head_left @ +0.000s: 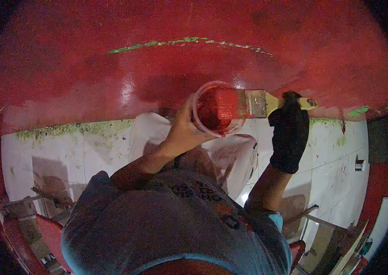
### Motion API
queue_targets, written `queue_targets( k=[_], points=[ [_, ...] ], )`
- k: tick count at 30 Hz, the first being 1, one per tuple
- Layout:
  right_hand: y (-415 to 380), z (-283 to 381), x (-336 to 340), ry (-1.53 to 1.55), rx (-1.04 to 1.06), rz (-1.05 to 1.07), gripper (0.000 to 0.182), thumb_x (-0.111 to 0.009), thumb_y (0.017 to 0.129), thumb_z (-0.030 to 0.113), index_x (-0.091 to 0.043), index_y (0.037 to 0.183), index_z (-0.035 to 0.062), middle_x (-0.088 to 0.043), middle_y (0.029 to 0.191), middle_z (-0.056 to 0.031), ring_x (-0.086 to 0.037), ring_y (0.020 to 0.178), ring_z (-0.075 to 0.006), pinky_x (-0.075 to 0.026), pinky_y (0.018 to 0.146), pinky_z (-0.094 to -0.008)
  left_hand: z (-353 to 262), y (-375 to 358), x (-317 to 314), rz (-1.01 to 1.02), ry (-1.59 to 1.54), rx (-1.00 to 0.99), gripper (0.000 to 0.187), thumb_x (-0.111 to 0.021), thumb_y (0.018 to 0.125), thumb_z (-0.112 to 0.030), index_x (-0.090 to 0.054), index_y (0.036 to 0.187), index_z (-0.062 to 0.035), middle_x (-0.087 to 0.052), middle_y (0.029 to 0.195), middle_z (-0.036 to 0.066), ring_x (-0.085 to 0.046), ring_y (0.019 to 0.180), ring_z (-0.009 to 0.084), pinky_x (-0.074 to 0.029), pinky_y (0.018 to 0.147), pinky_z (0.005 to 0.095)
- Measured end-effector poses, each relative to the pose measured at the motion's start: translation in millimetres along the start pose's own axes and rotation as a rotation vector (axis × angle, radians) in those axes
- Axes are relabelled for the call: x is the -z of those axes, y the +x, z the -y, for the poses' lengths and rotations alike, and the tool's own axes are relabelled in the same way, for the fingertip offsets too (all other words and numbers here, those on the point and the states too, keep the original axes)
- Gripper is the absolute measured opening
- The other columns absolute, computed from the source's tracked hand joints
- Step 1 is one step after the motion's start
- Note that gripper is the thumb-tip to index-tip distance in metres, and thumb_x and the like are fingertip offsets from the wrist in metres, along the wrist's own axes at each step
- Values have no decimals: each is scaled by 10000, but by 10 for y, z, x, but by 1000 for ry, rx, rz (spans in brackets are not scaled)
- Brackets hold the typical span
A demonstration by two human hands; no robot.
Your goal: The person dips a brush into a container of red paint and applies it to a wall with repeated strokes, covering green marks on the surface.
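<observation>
My bare left hand [185,127] is wrapped round a clear plastic cup [197,110] with red paint [208,114] inside. In my right hand [291,133], which wears a black glove, is a flat paintbrush [259,102] with a pale yellow handle and a metal ferrule. Its bristles are coated red and lie over the mouth of the cup, against the rim on the right side. The brush is held sideways, its handle end pointing right. Behind the cup stands a red painted wall [166,82], glossy in places.
A broken green and white streak [194,41] crosses the red wall. Below it lies a white tiled floor [97,160], spattered with green flecks along the wall's foot. Chairs or similar furniture [33,215] stand behind me on the left, with more on the right.
</observation>
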State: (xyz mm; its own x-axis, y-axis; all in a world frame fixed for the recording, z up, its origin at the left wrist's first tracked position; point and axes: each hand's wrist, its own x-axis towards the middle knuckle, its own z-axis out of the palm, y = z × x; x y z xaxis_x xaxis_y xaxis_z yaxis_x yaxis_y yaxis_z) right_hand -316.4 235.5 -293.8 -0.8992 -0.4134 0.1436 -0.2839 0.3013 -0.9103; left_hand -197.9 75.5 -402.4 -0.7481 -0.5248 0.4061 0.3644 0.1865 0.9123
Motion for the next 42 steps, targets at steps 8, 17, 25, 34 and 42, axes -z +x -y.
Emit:
queue_targets(
  k=[8, 17, 25, 34, 42],
  points=[
    [-237, 385, -191, -40, 277, 26, 139, -589, 808, 151, -589, 892, 41, -594, 700, -23, -521, 605, -86, -408, 572, -229, -122, 0, -51, 29, -119, -70, 834, -842, 513, -99, -391, 1212, -41, -480, 1197, 92, -475, 1095, 185, -388, 938, 326],
    [-164, 412, -382, -353, 555, 176, 179, -649, 741, 246, -606, 748, 72, -583, 643, -107, -575, 593, -277, -446, 530, -371, -63, -50, -71, 69, -156, -36, 842, -827, 533, -57, -370, 1239, -34, -467, 1219, 93, -465, 1117, 186, -372, 964, 338],
    [-157, 455, -344, -289, 554, 187, 145, -632, 769, 183, -600, 802, 45, -592, 679, -78, -565, 595, -182, -440, 545, -296, -48, -37, -81, 68, -333, 72, 884, -842, 503, -74, -362, 1244, -41, -467, 1214, 92, -457, 1125, 188, -358, 975, 335],
    [-90, 300, -49, 115, 26, -40, 208, -507, 863, 203, -560, 929, 13, -546, 683, -46, -511, 604, -127, -392, 528, -256, 15, -14, -40, 7, -82, -32, 894, -848, 492, -118, -358, 1234, -24, -474, 1197, 110, -462, 1117, 199, -368, 959, 333],
    [-24, -227, -16, -100, 161, 59, 252, -472, 781, 82, -543, 1009, 2, -555, 662, -66, -542, 651, -198, -422, 615, -306, -59, 74, -79, 35, 27, -56, 845, -825, 511, -84, -356, 1212, -32, -465, 1187, 108, -472, 1096, 203, -392, 939, 344]
  ],
)
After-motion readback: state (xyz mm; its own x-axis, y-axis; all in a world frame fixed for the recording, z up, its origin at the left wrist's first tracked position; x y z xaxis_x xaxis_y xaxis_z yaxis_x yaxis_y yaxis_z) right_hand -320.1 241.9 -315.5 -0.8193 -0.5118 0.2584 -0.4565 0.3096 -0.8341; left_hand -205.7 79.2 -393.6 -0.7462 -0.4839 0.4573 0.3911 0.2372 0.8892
